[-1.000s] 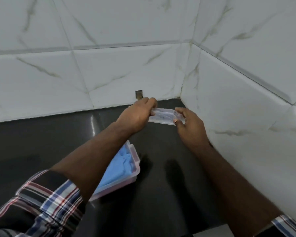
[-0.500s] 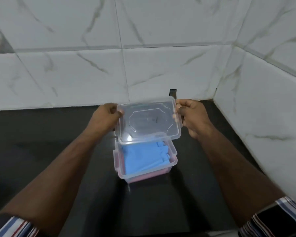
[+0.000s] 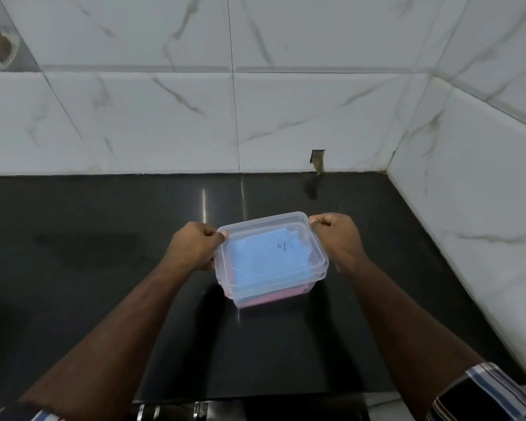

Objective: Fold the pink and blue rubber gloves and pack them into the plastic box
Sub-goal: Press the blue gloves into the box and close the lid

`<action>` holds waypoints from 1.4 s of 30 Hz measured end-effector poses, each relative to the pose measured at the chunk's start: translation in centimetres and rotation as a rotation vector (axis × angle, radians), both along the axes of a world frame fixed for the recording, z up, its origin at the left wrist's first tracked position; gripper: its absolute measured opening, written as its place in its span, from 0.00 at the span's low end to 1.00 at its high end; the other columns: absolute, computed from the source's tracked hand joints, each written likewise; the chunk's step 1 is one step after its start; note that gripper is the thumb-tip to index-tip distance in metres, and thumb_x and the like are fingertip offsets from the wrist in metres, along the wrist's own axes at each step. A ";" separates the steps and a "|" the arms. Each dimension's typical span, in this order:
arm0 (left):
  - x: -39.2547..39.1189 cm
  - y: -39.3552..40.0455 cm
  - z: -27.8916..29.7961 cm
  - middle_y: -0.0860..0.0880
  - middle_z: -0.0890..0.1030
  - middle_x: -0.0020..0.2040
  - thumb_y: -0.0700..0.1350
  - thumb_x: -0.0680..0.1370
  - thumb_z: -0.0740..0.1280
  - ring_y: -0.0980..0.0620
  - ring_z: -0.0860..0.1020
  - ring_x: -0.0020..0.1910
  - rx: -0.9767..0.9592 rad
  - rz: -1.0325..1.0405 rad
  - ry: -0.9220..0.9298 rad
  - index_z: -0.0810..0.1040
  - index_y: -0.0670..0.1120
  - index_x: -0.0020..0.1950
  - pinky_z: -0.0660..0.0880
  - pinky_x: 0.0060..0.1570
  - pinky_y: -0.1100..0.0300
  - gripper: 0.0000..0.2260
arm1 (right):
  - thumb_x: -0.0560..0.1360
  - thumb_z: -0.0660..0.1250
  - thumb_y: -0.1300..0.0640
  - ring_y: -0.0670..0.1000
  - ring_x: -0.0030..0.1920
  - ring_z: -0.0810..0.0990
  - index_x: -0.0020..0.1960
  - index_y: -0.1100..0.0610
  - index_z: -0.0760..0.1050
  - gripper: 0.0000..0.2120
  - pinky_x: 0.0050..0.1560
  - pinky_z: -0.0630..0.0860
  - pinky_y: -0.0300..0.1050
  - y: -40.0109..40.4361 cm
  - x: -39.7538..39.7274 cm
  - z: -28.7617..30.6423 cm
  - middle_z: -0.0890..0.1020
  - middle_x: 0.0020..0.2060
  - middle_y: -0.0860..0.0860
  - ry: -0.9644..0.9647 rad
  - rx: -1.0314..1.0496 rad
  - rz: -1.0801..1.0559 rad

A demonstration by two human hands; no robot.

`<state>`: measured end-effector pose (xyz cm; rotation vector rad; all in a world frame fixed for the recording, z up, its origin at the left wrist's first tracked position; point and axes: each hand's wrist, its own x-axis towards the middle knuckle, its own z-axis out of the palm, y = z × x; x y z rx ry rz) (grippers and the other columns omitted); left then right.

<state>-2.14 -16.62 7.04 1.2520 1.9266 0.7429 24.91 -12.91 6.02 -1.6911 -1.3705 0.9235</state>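
Lowered since half a second ago, the clear lid (image 3: 271, 244) now sits on top of the plastic box (image 3: 274, 294) instead of hovering tilted above it, and both hands have come down with it.

Nearest the camera, plaid sleeve cuffs show at 7 and 5 o'clock, with both forearms reaching up toward the middle. The left hand (image 3: 195, 247) has its fingers curled around the lid's left short edge, thumb on top by the far left corner. The right hand (image 3: 337, 238) grips the right short edge the same way, fingers folded over the rim. Between them the box stands on the black countertop (image 3: 73, 253), just right of centre. Through the lid the folded blue glove (image 3: 255, 262) fills the top of the box, and the pink glove (image 3: 268, 297) shows beneath it along the near wall. A small dark mark sits on the lid near its far right.

Beyond, at 12 o'clock, white marble-veined wall tiles (image 3: 164, 117) rise from the counter, with a small chipped notch (image 3: 317, 161) at the tile base toward 1 o'clock. A second tiled wall meets it at 2 o'clock.
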 end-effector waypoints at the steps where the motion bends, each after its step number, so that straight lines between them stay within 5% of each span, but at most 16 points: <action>1: 0.1 -0.1 -0.1 0.44 0.85 0.41 0.49 0.80 0.69 0.46 0.86 0.36 -0.006 -0.006 0.021 0.85 0.43 0.49 0.85 0.38 0.48 0.11 | 0.76 0.69 0.55 0.45 0.39 0.85 0.44 0.52 0.84 0.06 0.41 0.84 0.47 -0.2 0.0 -0.1 0.86 0.39 0.45 -0.006 0.003 0.009; 8: 0.5 -0.6 -0.8 0.46 0.85 0.42 0.50 0.81 0.66 0.48 0.86 0.35 -0.044 -0.017 0.092 0.84 0.45 0.56 0.85 0.37 0.53 0.11 | 0.77 0.69 0.54 0.44 0.42 0.84 0.51 0.54 0.84 0.07 0.42 0.82 0.42 -0.4 0.1 -0.7 0.85 0.43 0.46 -0.059 0.017 0.036; 16: 1.0 -0.5 -1.7 0.45 0.85 0.46 0.50 0.82 0.64 0.47 0.85 0.41 -0.010 -0.069 0.199 0.84 0.45 0.54 0.84 0.45 0.50 0.12 | 0.77 0.66 0.55 0.45 0.42 0.82 0.48 0.54 0.82 0.07 0.44 0.81 0.43 -1.9 0.6 -1.6 0.84 0.40 0.45 -0.160 0.030 0.006; 20: 1.8 -0.5 -2.2 0.47 0.84 0.45 0.51 0.83 0.62 0.49 0.81 0.42 0.039 -0.090 0.314 0.84 0.43 0.55 0.78 0.44 0.56 0.15 | 0.78 0.65 0.56 0.44 0.39 0.80 0.47 0.55 0.81 0.07 0.39 0.77 0.35 -2.6 0.3 -1.9 0.82 0.39 0.45 -0.245 0.080 -0.025; 27: 2.5 -1.0 -4.0 0.49 0.83 0.39 0.50 0.82 0.60 0.47 0.81 0.39 0.165 -0.017 0.305 0.82 0.46 0.44 0.81 0.45 0.49 0.15 | 0.76 0.64 0.53 0.46 0.43 0.81 0.49 0.54 0.82 0.09 0.48 0.82 0.49 -2.8 0.3 -2.3 0.83 0.44 0.47 -0.324 0.108 -0.027; 32: 2.9 -1.7 -4.9 0.51 0.81 0.53 0.55 0.80 0.57 0.50 0.80 0.50 0.231 0.034 0.224 0.79 0.54 0.59 0.80 0.53 0.47 0.15 | 0.79 0.61 0.52 0.48 0.50 0.81 0.60 0.54 0.80 0.14 0.53 0.81 0.49 -3.2 0.0 -2.2 0.82 0.51 0.50 -0.352 0.102 0.009; 42: 3.1 -1.5 -5.6 0.50 0.81 0.53 0.54 0.81 0.57 0.51 0.79 0.50 0.263 0.059 0.218 0.80 0.55 0.60 0.79 0.54 0.49 0.15 | 0.81 0.61 0.53 0.50 0.57 0.78 0.67 0.55 0.76 0.17 0.58 0.74 0.42 -3.3 0.2 -2.5 0.79 0.59 0.52 -0.393 0.108 0.001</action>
